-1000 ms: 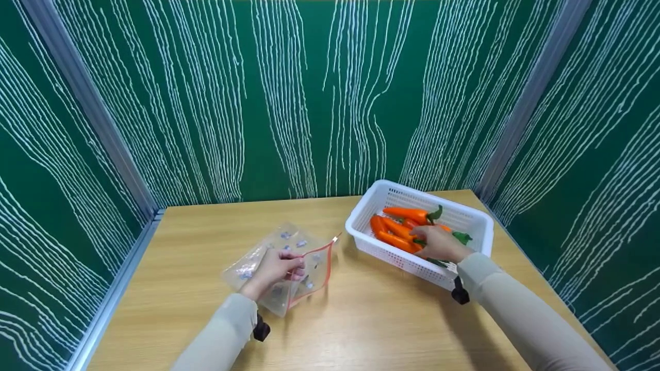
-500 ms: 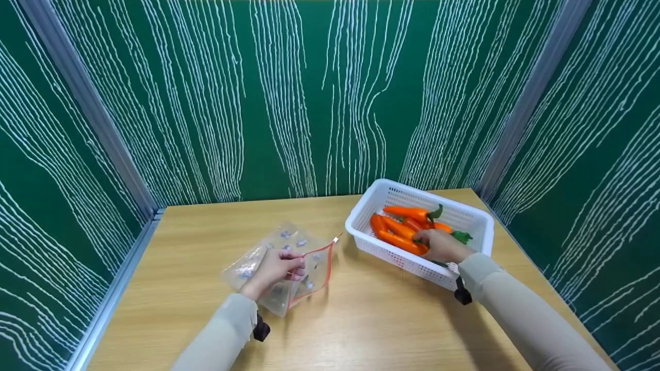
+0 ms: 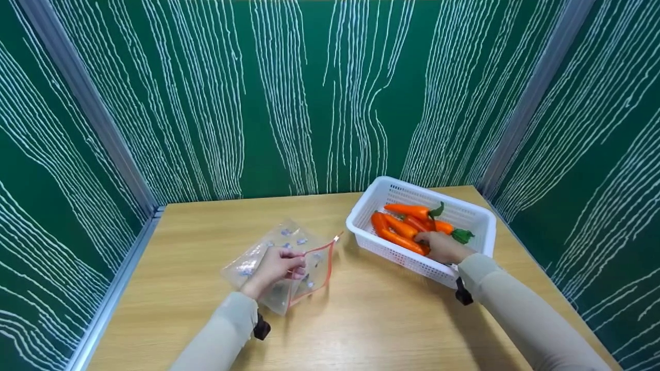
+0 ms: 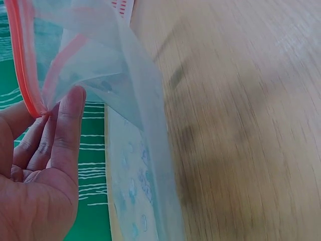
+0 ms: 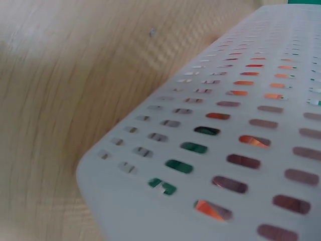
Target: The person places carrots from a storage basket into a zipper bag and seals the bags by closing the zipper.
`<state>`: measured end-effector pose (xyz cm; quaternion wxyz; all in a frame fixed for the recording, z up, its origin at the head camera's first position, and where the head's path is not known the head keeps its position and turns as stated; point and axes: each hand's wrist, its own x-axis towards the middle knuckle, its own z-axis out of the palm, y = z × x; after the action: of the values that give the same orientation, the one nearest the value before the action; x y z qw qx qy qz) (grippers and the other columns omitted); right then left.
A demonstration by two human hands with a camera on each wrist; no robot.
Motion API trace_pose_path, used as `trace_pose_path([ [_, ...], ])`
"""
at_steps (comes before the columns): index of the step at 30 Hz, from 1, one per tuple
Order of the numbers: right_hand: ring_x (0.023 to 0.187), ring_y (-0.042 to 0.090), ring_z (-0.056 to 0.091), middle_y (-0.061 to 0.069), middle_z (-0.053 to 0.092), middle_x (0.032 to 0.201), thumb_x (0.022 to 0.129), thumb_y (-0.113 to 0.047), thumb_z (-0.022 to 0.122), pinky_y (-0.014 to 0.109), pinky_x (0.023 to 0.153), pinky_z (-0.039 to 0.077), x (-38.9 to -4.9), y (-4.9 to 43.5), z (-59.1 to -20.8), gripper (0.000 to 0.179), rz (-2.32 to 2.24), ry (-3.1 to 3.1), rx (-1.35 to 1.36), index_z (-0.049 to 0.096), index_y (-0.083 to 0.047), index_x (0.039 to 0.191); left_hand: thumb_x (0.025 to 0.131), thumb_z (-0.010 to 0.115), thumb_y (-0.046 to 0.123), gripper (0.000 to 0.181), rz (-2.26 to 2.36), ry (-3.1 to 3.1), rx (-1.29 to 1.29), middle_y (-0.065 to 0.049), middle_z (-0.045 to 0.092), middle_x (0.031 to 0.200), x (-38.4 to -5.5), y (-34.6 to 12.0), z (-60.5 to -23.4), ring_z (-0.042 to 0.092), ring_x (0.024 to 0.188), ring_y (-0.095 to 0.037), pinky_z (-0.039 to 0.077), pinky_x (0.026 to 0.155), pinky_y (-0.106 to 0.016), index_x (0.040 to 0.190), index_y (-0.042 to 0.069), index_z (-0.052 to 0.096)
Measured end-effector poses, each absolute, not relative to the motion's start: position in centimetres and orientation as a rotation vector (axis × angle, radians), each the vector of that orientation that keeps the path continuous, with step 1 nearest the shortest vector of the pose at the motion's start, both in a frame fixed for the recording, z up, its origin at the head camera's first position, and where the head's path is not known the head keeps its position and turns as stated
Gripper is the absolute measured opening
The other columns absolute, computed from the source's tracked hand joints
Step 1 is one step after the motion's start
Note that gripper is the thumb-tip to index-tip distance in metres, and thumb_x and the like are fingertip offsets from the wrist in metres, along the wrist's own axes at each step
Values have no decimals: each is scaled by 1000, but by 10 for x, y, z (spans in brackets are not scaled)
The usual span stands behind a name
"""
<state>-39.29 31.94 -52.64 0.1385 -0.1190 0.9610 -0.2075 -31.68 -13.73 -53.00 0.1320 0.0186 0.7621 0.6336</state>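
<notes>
In the head view my left hand (image 3: 278, 268) pinches the top edge of a clear zip bag (image 3: 317, 270) with a red seal, and the bag's mouth gapes. The left wrist view shows the red zip strip (image 4: 21, 60) between thumb and fingers. My right hand (image 3: 442, 247) reaches down into a white perforated basket (image 3: 371, 241). Its curled fingers hold the stem end of an orange pepper (image 3: 399, 240) at the front; the thumb is mostly hidden. More long orange peppers (image 3: 407, 209) lie around it. Only the basket's outer wall (image 5: 220, 145) stands close in the right wrist view.
A wooden table (image 3: 361, 319) carries the bag on the left and the basket at the back right. Green panels (image 3: 319, 103) with white wavy lines stand behind and on both sides, joined by metal posts (image 3: 87, 98). A green leafy top (image 3: 462, 236) shows inside the basket.
My right hand's fingers have drawn in around the front pepper, which has shifted slightly. The left hand and the bag stay where they were.
</notes>
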Motion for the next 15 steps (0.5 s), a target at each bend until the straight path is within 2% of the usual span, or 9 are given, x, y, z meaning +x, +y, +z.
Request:
trace_pose_path([
  [2, 113, 38, 60, 22, 68, 134, 94, 3, 75, 70, 118, 44, -392, 321, -526, 50, -511, 2788, -406, 67, -2, 144, 108, 67, 11, 27, 1836, 2213, 54, -24, 79, 110, -317, -137, -530, 75, 80, -13, 65, 75, -26, 124, -8, 74],
  [11, 114, 38, 61, 24, 68, 135, 95, 4, 73, 70, 118, 44, -390, 322, -526, 50, -515, 2785, -374, 65, -3, 144, 108, 67, 15, 28, 1810, 2204, 40, -20, 79, 111, -316, -138, -530, 75, 85, -15, 65, 79, -27, 126, -5, 74],
  [15, 120, 36, 59, 22, 63, 144, 100, -4, 72, 65, 119, 46, -391, 321, -523, 51, -619, 2778, -290, 61, -5, 150, 108, 67, 15, 29, 1817, 2194, 39, -17, 79, 109, -316, -138, -530, 76, 86, -16, 65, 80, -27, 127, -6, 73],
])
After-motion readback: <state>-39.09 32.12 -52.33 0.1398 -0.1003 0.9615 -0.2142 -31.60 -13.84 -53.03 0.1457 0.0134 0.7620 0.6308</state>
